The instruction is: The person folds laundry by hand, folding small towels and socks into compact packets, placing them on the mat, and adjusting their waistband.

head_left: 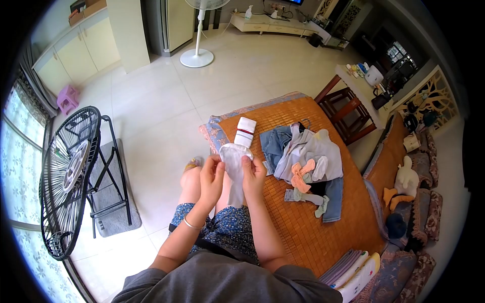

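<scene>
Both hands work at one piece over the lap, L to R: L hand (212,175) grips the L edge of a white sock (234,164) btwn thumb & fingers, w/ a bangle (192,223) on that wrist; R hand (254,174) pinches the R edge nr the top. The sock's upper end is spread wide, the rest hanging limp twd the patterned shorts (233,224). Step in hand looks like spreading/straightening the sock, approx. midway; can't tell if it's one layer or two. Next move prob. calls for a firm hold on both edges, w/ the hanging end brought level, since thin knit likely sags or twists if one side slips.

Far L, a round black chair (70,171) stands by a grey rug (115,222); a pink stool (67,98) sits farther back. Mid bkgd: white floor fan (197,58). Just beyond the sock, a folded white bundle w/ dark red stripe (245,132) lies on the brown woven mat (303,237).

R of that, a loose heap: jeans (333,199), pale grey top (298,154), peach piece (300,178) & pale green piece (321,208) on the near side. Lower R, a folded stack (351,272) rests at the mat's edge; far R, a plush toy (406,179) on the couch.
</scene>
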Demonstrator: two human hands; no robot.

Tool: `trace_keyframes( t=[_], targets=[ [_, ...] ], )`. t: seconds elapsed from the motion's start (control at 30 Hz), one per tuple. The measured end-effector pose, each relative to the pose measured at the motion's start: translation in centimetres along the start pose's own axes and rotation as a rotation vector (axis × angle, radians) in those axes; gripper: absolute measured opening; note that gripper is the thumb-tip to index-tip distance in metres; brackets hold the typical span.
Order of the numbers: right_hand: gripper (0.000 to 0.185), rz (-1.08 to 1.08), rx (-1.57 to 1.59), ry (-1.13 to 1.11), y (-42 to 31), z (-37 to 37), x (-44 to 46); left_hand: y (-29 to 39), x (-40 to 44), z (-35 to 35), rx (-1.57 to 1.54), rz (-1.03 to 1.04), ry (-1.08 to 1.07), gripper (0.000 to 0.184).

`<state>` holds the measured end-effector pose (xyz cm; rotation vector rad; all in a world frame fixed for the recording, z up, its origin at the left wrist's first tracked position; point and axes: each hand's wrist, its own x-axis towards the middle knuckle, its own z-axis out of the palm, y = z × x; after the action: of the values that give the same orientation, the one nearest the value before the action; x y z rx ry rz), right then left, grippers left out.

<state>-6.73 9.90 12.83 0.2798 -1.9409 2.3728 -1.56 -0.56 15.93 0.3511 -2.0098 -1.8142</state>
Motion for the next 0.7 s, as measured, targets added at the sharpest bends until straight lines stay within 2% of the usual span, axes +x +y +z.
trace_keyframes(
  t=[0.03, 0.1, 0.13, 0.27, 0.37, 0.43, 0.57, 0.63, 0.7],
  targets=[
    [0.020, 0.001, -0.006, 0.017, 0.1, 0.1, 0.0, -0.8, -0.1, 0.3, 0.001, -0.001, 0.001, 0.011],
    [0.020, -0.023, -0.039, 0.012, 0.0, 0.3, -0.1, -4.1, 0.2, 1.5, -0.207, 0.069, 0.005, 0.013],
    [0.020, -0.051, -0.071, 0.008, 0.0, 0.4, -0.1, -5.0, 0.4, 1.8, -0.272, 0.040, 0.023, 0.013],
    [0.019, -0.071, -0.048, 0.033, 0.4, 0.6, -0.1, -6.4, 0.9, 2.2, -0.333, 0.029, 0.048, 0.015],
    [0.020, -0.067, 0.021, 0.142, 0.4, 0.9, -0.2, -4.9, 0.9, 2.1, -0.266, -0.002, 0.063, 0.017],
    [0.022, -0.127, -0.309, 0.150, 0.6, 0.7, -0.4, -4.0, 1.0, 2.3, -0.171, 0.020, 0.136, 0.019],
    [0.024, -0.228, -0.431, 0.225, 0.2, 1.2, -0.7, -3.6, 0.9, 2.4, -0.179, -0.053, 0.169, 0.018],
    [0.025, -0.259, -0.536, 0.241, 0.1, 0.7, -0.5, -3.1, 1.2, 1.8, 0.041, 0.119, 0.227, 0.017],
    [0.025, -0.282, -0.509, 0.253, 0.2, -0.7, 0.9, -3.4, 2.2, 0.7, 0.039, 0.130, 0.198, 0.016]
  ],
)
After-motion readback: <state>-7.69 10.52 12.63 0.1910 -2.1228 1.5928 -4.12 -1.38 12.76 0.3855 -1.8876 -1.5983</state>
